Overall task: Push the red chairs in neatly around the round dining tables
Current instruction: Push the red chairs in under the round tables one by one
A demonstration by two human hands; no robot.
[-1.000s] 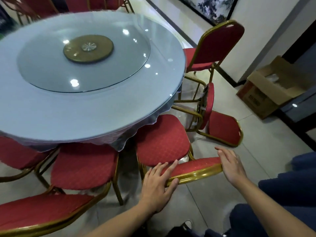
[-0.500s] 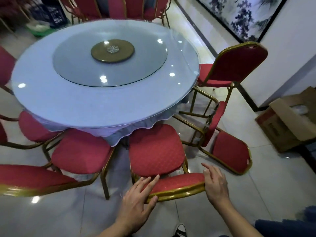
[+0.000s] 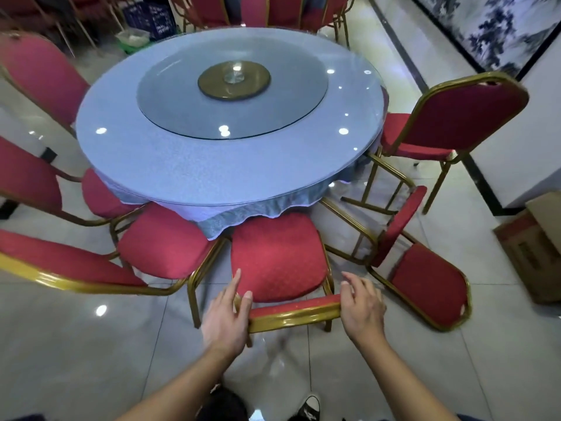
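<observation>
- Red padded chair with gold metal frame [image 3: 277,256]: seat front now under round blue-clothed table [image 3: 182,165], pushed further in than before.
- Left hand [image 3: 226,314], right hand [image 3: 362,308]: straight fingers pressing backrest ends.
- Toppled red chair [image 3: 425,275] beside right fingers: pending.

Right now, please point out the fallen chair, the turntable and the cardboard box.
Fallen chair [image 3: 428,281], head view, on its red backrest.
Turntable [image 3: 300,95], head view, on the glass.
Cardboard box [image 3: 534,253], head view, on its side.

Both forearms reach forward, left hand [image 3: 226,314] and right hand [image 3: 362,308] well apart, palms down, fingers mostly straight, thumbs pointing toward each other.
</observation>
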